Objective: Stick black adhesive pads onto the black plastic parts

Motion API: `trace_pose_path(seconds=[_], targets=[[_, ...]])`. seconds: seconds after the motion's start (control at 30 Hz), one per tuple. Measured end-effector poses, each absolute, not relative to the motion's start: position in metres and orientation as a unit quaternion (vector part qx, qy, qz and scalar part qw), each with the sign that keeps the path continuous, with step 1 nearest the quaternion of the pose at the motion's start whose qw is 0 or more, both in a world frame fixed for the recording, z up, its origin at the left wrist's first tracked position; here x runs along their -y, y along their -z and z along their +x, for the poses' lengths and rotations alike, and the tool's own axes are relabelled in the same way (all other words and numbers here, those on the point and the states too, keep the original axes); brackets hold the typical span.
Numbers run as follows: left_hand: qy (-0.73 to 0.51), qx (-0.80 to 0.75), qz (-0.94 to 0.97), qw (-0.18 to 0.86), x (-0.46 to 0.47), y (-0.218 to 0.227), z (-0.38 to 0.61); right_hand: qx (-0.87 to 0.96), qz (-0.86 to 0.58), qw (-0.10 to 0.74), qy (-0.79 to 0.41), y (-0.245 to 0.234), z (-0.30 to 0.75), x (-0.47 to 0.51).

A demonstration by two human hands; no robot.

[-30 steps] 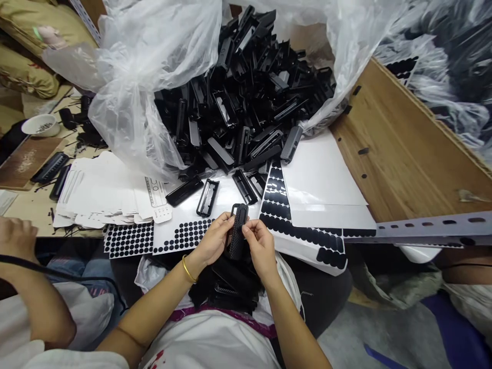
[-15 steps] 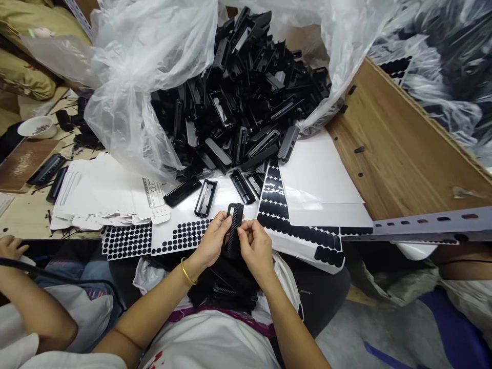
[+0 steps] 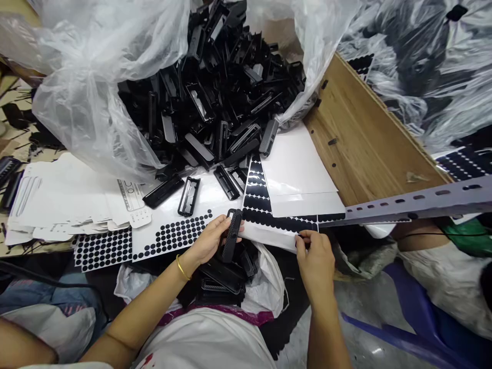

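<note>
My left hand (image 3: 209, 238) grips a long black plastic part (image 3: 231, 236) with a ribbed face, held upright over my lap. Well off to the right, my right hand (image 3: 315, 256) pinches at the lower right corner of a sheet of round black stickers (image 3: 277, 219). A dark sticker (image 3: 298, 237) shows at its fingertips. Below my left hand, a white bag (image 3: 269, 279) on my lap holds more black parts (image 3: 223, 277). A second sticker sheet (image 3: 180, 230), with small black dots, lies to the left.
A big heap of black parts (image 3: 215, 102) spills from a clear plastic bag (image 3: 84, 92) at the back. White cards (image 3: 73, 197) are stacked on the left. A wooden board (image 3: 369, 148) and a slotted metal rail (image 3: 407, 202) border the right. Another person's arm (image 3: 26, 341) is at lower left.
My right hand has left the black part and moved right to the sticker sheet's corner. My left hand still holds the part. The camera view has swung right.
</note>
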State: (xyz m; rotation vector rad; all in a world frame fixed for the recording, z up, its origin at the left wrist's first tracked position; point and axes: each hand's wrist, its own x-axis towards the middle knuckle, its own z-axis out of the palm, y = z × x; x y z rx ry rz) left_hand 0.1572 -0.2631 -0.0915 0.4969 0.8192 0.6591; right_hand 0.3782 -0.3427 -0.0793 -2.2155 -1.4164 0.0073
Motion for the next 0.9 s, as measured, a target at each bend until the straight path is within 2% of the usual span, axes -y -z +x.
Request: trace_pose_path(seconds=[0.13, 0.27, 0.4, 0.5, 0.6, 0.9], targets=[[-0.300, -0.396, 0.220, 0.840, 0.260, 0.098, 0.164, 0.556, -0.792, 0.248, -0.036, 0.078, 0.363, 0.337], [-0.295, -0.370, 0.221, 0.853, 0.260, 0.098, 0.162, 0.567, -0.710, 0.340, -0.242, 0.069, 0.331, 0.325], [-0.286, -0.354, 0.232, 0.860, 0.264, 0.092, 0.154, 0.432, -0.648, 0.457, -0.429, 0.064, 0.304, 0.309], [-0.284, -0.364, 0.240, 0.854, 0.267, 0.088, 0.149, 0.357, -0.603, 0.483, -0.526, 0.064, 0.291, 0.299], [-0.284, -0.376, 0.247, 0.847, 0.268, 0.086, 0.146, 0.320, -0.589, 0.490, -0.557, 0.065, 0.283, 0.294], [-0.281, -0.382, 0.263, 0.841, 0.270, 0.081, 0.148, 0.281, -0.604, 0.509, -0.545, 0.070, 0.276, 0.292]])
